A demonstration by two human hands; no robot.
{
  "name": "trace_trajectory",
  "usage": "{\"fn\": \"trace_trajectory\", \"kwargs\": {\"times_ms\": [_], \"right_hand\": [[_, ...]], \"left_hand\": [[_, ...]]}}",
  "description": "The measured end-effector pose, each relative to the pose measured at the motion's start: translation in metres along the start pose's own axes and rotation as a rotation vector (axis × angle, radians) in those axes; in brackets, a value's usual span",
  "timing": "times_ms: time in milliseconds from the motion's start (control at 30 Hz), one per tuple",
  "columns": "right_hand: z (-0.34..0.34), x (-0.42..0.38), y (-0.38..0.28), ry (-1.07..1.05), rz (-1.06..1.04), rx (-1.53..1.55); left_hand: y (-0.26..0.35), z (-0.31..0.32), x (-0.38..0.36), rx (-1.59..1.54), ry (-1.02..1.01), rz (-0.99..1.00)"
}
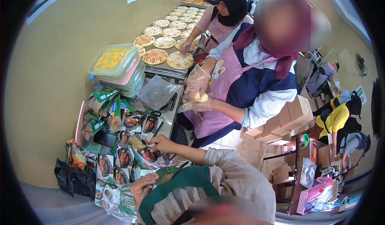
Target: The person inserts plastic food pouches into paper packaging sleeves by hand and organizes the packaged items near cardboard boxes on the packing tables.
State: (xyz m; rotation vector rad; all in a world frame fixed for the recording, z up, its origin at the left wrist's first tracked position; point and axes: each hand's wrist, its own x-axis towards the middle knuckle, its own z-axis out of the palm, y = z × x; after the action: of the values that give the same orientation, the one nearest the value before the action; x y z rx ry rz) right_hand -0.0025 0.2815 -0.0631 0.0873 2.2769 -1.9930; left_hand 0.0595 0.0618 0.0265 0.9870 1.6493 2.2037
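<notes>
My right hand [161, 143] is closed on the edge of a printed packet [145, 153] with a food picture, over the table's near side. Lower down, my left hand [143, 187] lies by a green printed packet [165, 173]; its fingers are bent together and what they hold, if anything, is too small to make out. More printed packets [122, 157] are spread around both hands. A dark phone [105, 138] lies left of them, and black scissors [151, 113] rest beyond them.
Stacked tubs [116, 64] of yellow shreds stand at the back left, near topped pizza bases [164, 42]. A gloved co-worker [224, 80] stands close across from me, holding something pale. Cardboard boxes [284, 118] are behind. A black bag [74, 179] hangs at the left.
</notes>
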Motion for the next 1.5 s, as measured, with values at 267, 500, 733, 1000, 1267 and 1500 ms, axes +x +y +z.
{"fn": "trace_trajectory", "kwargs": {"times_ms": [267, 500, 733, 1000, 1267, 1500], "right_hand": [[-0.034, -0.034, -0.05, -0.018, -0.224, -0.381], [-0.068, -0.076, -0.051, 0.104, -0.246, -0.396], [-0.075, -0.104, -0.048, 0.199, -0.306, -0.491], [-0.074, -0.121, -0.089, 0.318, -0.538, -0.421], [-0.07, -0.13, -0.12, 0.342, -0.611, -0.37], [-0.071, -0.135, -0.123, 0.317, -0.63, -0.388]], "left_hand": [[-0.007, -0.005, 0.011, -0.025, -0.092, 0.031], [-0.009, 0.002, 0.022, -0.055, -0.105, 0.039], [-0.013, 0.008, 0.033, -0.039, -0.152, 0.045], [-0.019, 0.013, 0.044, 0.057, -0.112, 0.032], [-0.029, 0.003, 0.047, 0.244, -0.076, 0.098], [-0.017, 0.009, 0.059, 0.226, -0.084, 0.075]]}}
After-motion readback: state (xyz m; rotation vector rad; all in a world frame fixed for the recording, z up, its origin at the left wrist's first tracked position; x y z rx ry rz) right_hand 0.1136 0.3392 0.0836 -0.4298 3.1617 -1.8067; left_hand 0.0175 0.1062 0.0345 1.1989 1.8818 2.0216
